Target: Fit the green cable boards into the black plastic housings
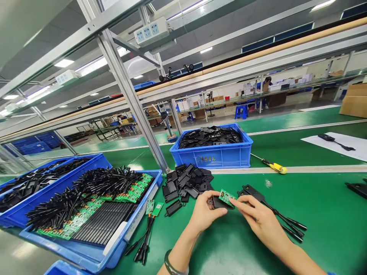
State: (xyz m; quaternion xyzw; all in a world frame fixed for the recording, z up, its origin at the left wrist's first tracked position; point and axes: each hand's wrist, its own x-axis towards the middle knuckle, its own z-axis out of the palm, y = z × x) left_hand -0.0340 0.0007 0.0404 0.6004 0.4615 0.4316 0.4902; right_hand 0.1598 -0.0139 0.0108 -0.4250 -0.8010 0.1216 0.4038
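Note:
My left hand (207,212) grips a small black plastic case (220,203) between thumb and fingers. Over that case, my right hand (259,220) pinches a green circuit board (226,197), which sits tilted at the case's opening. Whether the board is seated inside cannot be made out. Just right of my right hand lie black cased units with cables (282,215). Two loose circuit boards with black cables (151,214) rest on the green bench to the left of my left hand. Beyond my hands is a heap of black plastic cases (187,181).
A blue tray (156,181) at left holds rows of cabled boards. Behind the heap stands a blue bin (210,157) full of black parts. A yellow screwdriver (275,167) lies right of it. A finished-looking cabled unit (334,140) rests on white paper (355,147).

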